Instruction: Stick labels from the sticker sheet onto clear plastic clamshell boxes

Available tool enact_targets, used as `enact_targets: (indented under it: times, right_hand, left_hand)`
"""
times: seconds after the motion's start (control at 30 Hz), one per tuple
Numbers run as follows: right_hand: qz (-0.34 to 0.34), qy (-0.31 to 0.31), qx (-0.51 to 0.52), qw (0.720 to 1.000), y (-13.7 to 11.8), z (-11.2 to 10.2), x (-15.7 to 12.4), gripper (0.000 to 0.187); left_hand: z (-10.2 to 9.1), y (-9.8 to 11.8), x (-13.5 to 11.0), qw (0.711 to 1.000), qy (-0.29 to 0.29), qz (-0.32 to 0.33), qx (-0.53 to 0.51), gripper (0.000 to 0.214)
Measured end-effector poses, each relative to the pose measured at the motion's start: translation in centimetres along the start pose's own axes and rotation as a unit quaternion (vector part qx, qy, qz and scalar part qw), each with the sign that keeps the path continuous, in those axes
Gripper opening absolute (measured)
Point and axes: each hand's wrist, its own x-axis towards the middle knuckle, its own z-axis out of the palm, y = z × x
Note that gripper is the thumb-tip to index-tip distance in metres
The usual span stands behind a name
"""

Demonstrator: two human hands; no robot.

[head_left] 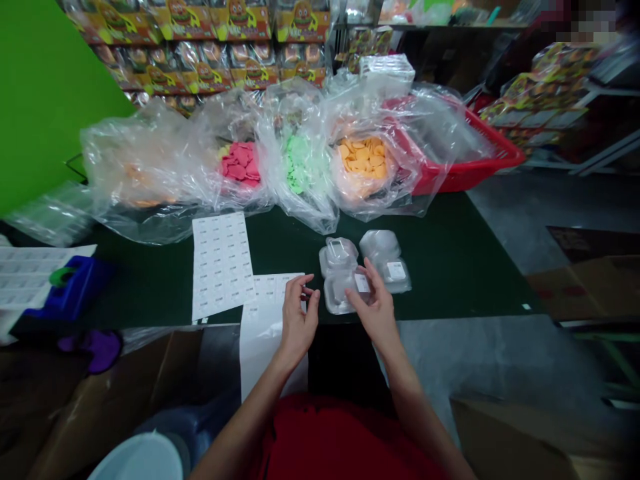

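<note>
My left hand (301,313) hovers over the front edge of the table beside a sheet of stickers (273,293), fingers loosely bent and thumb apart, with nothing seen in it. My right hand (376,308) has its thumb and fingers on a clear plastic clamshell box (337,297), astride the small white label on it. The box lies open, its other half toward the back. A second clear clamshell (397,275), also unfolded and bearing a white label, lies just to the right. Another sticker sheet (223,267) lies flat further left.
Clear bags hold pink pieces (243,163), green pieces (297,163) and orange pieces (364,158) along the back. A red basket (450,177) stands at the back right. At the left sits a blue tape dispenser (75,293). Packed toy boxes (240,23) are stacked behind.
</note>
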Motion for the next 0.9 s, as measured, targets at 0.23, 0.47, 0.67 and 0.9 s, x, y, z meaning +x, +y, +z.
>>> enact_targets:
  times: [0.23, 0.47, 0.67, 0.9]
  right_hand:
    - [0.041, -0.01, 0.082, 0.996, -1.4, -2.2, 0.1, 0.064]
    - [0.012, -0.043, 0.113, 0.993, -3.0, -2.4, -0.6, 0.057]
    - [0.078, -0.029, 0.233, 0.969, -3.4, -2.7, -0.4, 0.058]
    - [0.088, -0.06, 0.258, 0.96, -4.4, -4.1, 0.5, 0.053]
  left_hand:
    - [1.7, 3.0, 0.6, 0.994, -0.059, -0.039, -0.079, 0.021]
    - [2.2, 5.1, 1.9, 0.891, -0.174, -0.228, -0.351, 0.043]
    - [1.9, 6.0, 2.0, 0.878, -0.191, -0.229, -0.375, 0.04]
    - [2.3, 7.4, 2.4, 0.95, -0.136, -0.137, -0.246, 0.025]
